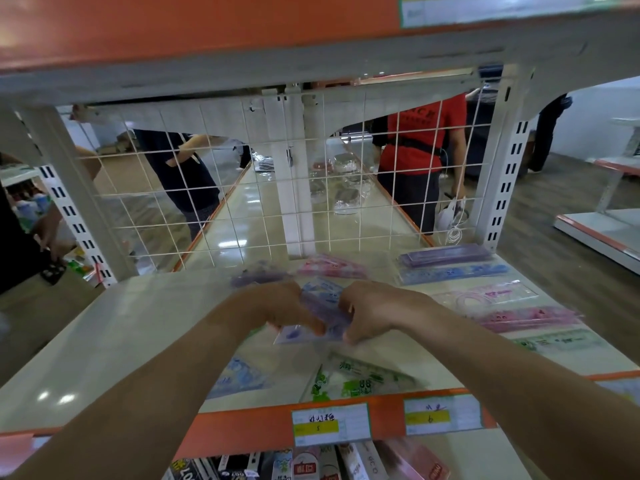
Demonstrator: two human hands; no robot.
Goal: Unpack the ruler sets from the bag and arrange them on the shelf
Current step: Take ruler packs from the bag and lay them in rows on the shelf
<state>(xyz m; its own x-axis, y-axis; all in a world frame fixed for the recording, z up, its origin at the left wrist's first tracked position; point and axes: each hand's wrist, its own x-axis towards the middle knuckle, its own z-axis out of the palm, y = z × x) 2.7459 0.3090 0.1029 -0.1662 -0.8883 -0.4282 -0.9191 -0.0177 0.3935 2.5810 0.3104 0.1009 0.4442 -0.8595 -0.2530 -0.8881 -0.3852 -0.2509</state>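
**Shelf** (104,341), white board with an orange front edge. We list its contents.

1. Purple ruler set (322,301): mid-board, held between both our hands. Our left hand (277,306) grips its left end with the fingers curled down round it. Our right hand (374,313) grips the right end the same way. Blur hides the fingertips, and we cannot tell whether the set touches the board.
2. Blue ruler set (239,375): lying flat near the front edge, partly under our left forearm.
3. Green ruler set (363,379): lying flat at the front edge, just beside the blue one.
4. Pink ruler sets (533,318): lying flat toward the right edge, overlapping.
5. Stacked purple sets (446,256): at the back right corner.
6. Pink set (332,266): at the back edge, against the wire grid (207,188).

**Fittings:** two price labels (330,424) on the front edge, below the green set.

**Beyond the grid:** a person in a red shirt (422,133), standing.
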